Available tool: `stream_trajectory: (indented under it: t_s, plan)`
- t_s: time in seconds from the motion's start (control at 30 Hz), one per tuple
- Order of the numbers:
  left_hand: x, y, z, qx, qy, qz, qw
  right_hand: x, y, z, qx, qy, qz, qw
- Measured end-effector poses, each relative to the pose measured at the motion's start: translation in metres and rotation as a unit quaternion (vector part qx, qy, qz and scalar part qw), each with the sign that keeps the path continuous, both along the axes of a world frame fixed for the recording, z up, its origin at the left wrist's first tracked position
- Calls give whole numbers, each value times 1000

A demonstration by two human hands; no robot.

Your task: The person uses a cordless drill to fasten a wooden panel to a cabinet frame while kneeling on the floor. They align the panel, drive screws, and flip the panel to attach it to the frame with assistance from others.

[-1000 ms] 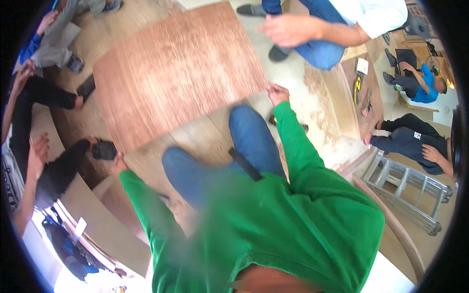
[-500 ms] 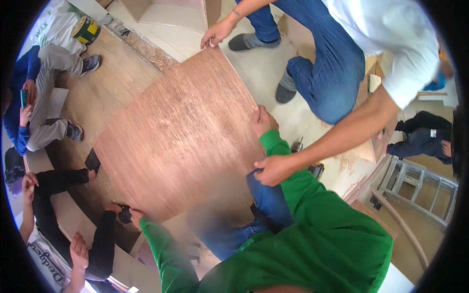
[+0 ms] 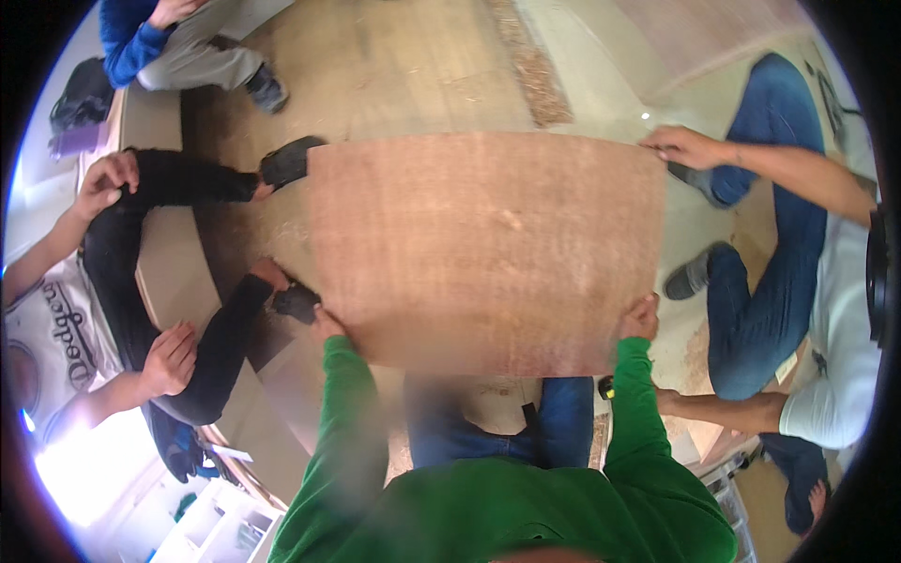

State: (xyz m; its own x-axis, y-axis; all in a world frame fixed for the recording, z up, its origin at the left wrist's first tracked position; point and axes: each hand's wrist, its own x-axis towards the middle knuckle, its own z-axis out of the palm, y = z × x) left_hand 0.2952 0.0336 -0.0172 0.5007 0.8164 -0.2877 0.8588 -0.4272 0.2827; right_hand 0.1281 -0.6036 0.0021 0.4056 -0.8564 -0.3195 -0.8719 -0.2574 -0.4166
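A thin reddish-brown plywood sheet [image 3: 488,253] is held up in front of me, above my lap. My left hand [image 3: 328,324] grips its near left corner, fingers mostly hidden by the board. On the right edge, towards the near corner, my right hand [image 3: 641,317] is closed round the sheet. A co-worker's hand [image 3: 685,147] pinches the far right corner. That person's other hand [image 3: 666,402] is beside my right sleeve, partly hidden and off the sheet.
A yellow and black tool [image 3: 605,387] shows beside my right forearm. To the left sits a person in black trousers [image 3: 192,176], dark footwear [image 3: 297,303] close to the sheet. Another person in grey trousers [image 3: 206,56] sits far left. Wood shavings [image 3: 540,75] fill a floor strip beyond the board.
My view has turned, and the sheet now sits squarely before me. The co-worker's nearer hand has shifted from beside the sheet's right edge to beside my right sleeve. Both my hands keep hold.
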Motion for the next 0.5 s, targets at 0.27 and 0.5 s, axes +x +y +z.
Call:
stream_trajectory:
  t_s: [0.27, 0.5]
  plan:
    - [-2, -3, 3, -42, -22, -19, 999, 207, -85, -1, -55, -118, -8, 991]
    - [-11, 6, -10, 11, -63, -62, 996, 280, -65, 9, -71, 85, -79, 991]
